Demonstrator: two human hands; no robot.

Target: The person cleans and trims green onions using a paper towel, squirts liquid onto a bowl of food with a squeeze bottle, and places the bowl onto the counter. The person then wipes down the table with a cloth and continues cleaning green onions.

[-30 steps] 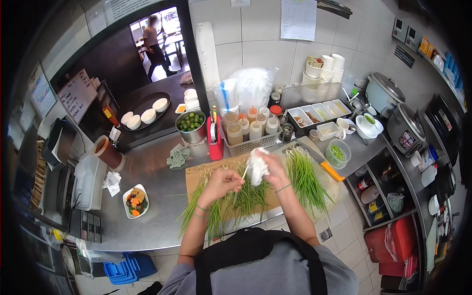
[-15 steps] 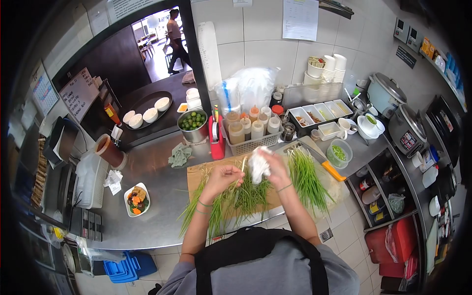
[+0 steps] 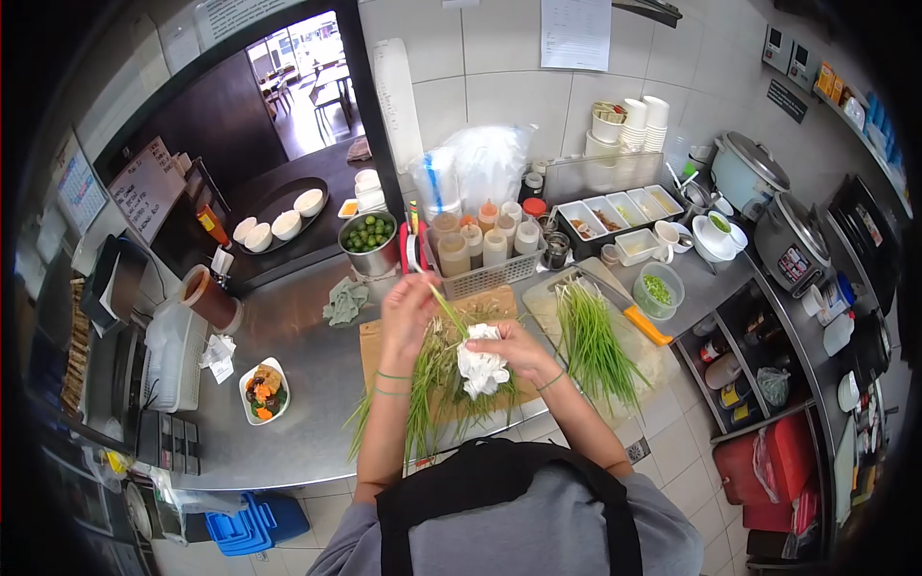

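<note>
A slender green onion stalk (image 3: 446, 307) slants between my hands. My left hand (image 3: 408, 305) is closed on its pale upper end. Lower and to the right, my right hand (image 3: 516, 351) grips a crumpled white cloth or paper (image 3: 482, 365), against which the stalk's green part runs. Below both hands, loose green onions (image 3: 427, 384) are spread over a brown sheet (image 3: 373, 338). Another bunch of green onions (image 3: 597, 341) lies on a pale cutting board (image 3: 653, 370), beside a knife with an orange handle (image 3: 648, 326).
A bowl of food (image 3: 264, 391) and a green cloth (image 3: 345, 300) are at the left. Behind stand a pot of green limes (image 3: 369, 240), a basket of squeeze bottles (image 3: 488, 274) and a condiment tray (image 3: 615, 219). Chopped greens fill a tub (image 3: 659, 290) at the right.
My left hand has risen and moved left with the stalk's end. My right hand and the white wad have come down and left. The person walking beyond the opening is out of view.
</note>
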